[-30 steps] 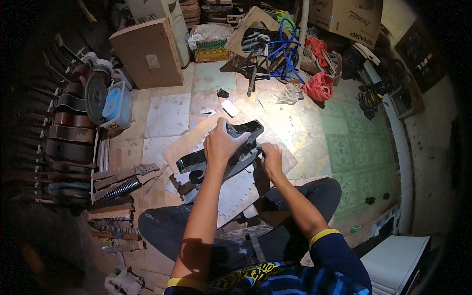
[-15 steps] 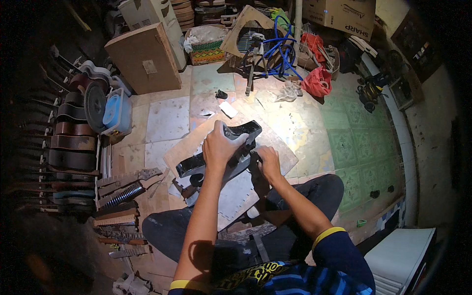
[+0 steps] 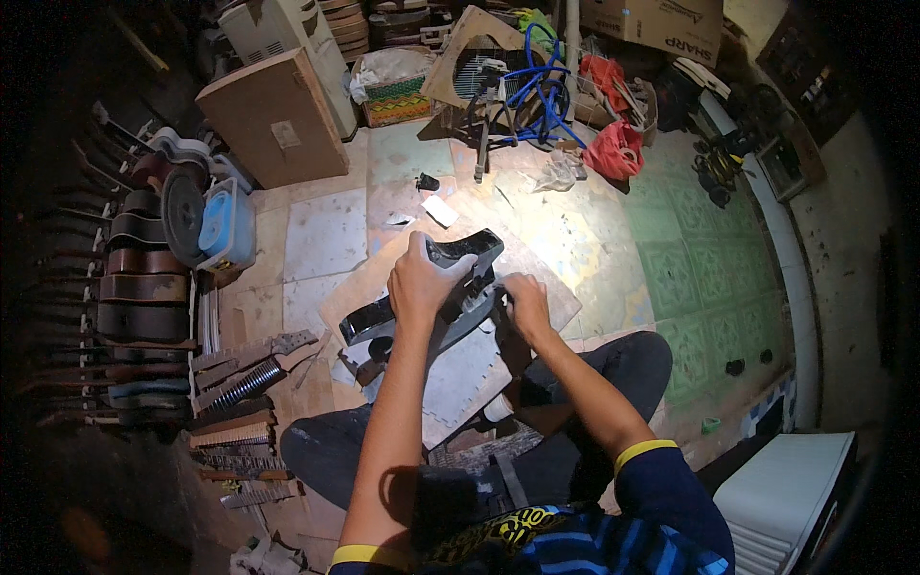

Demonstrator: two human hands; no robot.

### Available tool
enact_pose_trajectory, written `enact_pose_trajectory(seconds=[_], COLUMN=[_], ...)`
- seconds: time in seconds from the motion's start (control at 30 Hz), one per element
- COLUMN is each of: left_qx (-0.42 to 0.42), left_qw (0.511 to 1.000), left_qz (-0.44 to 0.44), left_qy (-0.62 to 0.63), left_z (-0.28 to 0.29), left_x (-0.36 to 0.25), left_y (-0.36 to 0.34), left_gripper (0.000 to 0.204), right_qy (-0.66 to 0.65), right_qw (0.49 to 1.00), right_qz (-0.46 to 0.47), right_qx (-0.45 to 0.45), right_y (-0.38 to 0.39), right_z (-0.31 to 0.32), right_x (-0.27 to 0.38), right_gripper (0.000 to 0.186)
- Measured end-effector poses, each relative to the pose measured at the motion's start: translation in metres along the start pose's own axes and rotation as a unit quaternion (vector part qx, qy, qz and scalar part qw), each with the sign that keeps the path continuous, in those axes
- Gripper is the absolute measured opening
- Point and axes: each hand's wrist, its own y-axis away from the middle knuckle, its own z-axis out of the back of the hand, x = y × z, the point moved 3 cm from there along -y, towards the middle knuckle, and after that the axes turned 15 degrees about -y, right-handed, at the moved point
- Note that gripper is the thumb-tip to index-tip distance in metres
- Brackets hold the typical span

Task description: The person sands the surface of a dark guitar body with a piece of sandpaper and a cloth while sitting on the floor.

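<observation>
Tiled workshop floor (image 3: pixel 594 230) carries a plywood board (image 3: pixel 546 287) at centre, on which the left hand (image 3: pixel 422 283) grasps a glossy black guitar body (image 3: pixel 460 251) with curled fingers while the right hand (image 3: pixel 525 302) presses its right edge, fingers bent.

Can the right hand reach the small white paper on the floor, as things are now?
Probably yes. The white paper lies on bare floor beyond the black guitar body; the right hand would pass over it. Nothing else blocks it.

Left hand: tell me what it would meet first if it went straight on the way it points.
The left hand points away from the person, already gripping the black guitar body. Beyond that, probably the small white scrap on the floor; depth is unclear.
</observation>
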Motion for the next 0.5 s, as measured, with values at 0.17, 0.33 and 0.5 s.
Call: enact_pose_trajectory(seconds=[0.17,0.33,0.5], left_qx=[0.009,0.024,0.017], left_qw=[1.0,1.0,1.0], left_qz=[0.002,0.008,0.006], left_qy=[0.01,0.011,0.014], left_z=[-0.004,-0.001,-0.002], left_x=[-0.002,-0.001,-0.001], left_y=[0.001,0.003,0.002], left_gripper=[0.068,0.069,0.069], right_qy=[-0.006,-0.013,-0.002], right_qw=[0.998,0.999,0.999], right_qz=[-0.051,-0.02,-0.038], right_qx=[-0.023,-0.045,-0.035], right_y=[0.002,0.002,-0.002], right_z=[-0.004,-0.006,-0.001], right_x=[-0.018,-0.007,-0.013], right_gripper=[0.034,0.028,0.036])
